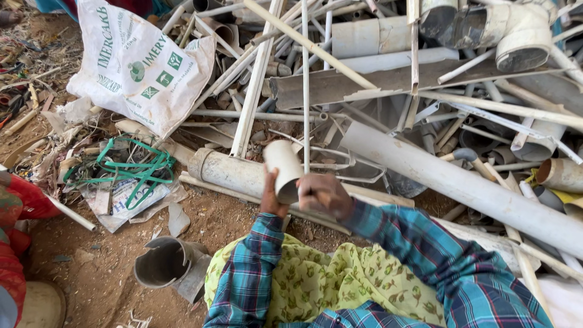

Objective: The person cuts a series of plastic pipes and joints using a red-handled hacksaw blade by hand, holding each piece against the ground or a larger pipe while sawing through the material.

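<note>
My left hand (pixel 271 195) grips a short piece of off-white plastic pipe (pixel 283 164) from its left side and holds it upright in front of me. My right hand (pixel 325 194) is closed in a fist right beside the lower end of that pipe piece; whether it holds something is hidden. Both arms wear blue plaid sleeves over a yellow-green patterned cloth on my lap. A long dirty pipe (pixel 228 172) lies on the ground just behind the held piece.
A big heap of white and grey scrap pipes, strips and fittings (pixel 425 91) fills the far side. A white printed sack (pixel 143 67) lies at the left, green strapping (pixel 130 170) below it. A broken grey pipe fitting (pixel 164 262) sits on bare dirt. Someone in red (pixel 15 243) is at the left edge.
</note>
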